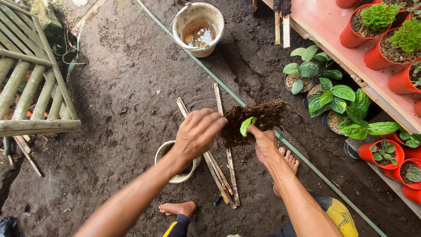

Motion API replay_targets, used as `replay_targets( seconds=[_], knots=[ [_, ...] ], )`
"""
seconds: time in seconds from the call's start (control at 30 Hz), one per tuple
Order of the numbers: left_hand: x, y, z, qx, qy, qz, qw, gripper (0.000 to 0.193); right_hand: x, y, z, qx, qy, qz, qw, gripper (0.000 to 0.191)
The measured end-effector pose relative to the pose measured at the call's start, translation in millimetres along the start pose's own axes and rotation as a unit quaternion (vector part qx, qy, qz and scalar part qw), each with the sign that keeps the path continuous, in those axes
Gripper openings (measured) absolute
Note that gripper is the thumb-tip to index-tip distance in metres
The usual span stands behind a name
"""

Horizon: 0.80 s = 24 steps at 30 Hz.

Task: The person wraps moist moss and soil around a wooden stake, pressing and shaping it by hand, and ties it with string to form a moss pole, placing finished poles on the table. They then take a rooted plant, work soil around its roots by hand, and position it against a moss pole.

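The person holds a small plant with a dark, fibrous root mass [254,119] over the bare soil floor [131,87]. The right hand [265,142] is closed around the base of the plant, just under its single bright green leaf [246,125]. The left hand [198,131] is loosely curled, fingers bent down and touching the left edge of the root mass — whether it pinches any of it cannot be told. Below the left wrist stands a pale pot [177,162] on the ground, partly hidden by the arm. Several thin bamboo sticks [223,171] lie on the soil under the hands. A green hose [307,162] runs diagonally across the floor, passing near a bucket of brownish water [198,28]. To the right — leafy plants in dark pots [333,98] and red pots [386,151].
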<state>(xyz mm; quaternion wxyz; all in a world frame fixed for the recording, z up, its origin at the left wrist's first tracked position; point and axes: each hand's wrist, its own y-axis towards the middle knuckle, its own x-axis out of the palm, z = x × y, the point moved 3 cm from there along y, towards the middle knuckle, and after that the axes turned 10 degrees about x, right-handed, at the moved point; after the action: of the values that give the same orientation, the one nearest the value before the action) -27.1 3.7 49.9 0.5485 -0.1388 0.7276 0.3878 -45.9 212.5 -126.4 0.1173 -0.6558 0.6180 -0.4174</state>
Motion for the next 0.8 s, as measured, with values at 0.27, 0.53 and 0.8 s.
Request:
replay_targets(
  seconds=[0.27,0.53,0.8],
  knots=[
    [27.2,16.9,41.7,-0.318,-0.084,0.045,0.943,0.048,15.2,-12.3,-11.5,-0.114,0.04,-0.011,0.993,0.04],
    [26.5,24.8,53.4,-0.268,-0.002,0.142,0.953,0.034,14.7,-19.0,-15.8,-0.096,0.083,0.04,0.991,0.067],
    [44.4,33.9,46.8,-0.337,-0.056,0.007,0.94,0.023,5.2,-11.2,-5.0,-0.065,0.005,0.177,0.982,0.129]
  ],
)
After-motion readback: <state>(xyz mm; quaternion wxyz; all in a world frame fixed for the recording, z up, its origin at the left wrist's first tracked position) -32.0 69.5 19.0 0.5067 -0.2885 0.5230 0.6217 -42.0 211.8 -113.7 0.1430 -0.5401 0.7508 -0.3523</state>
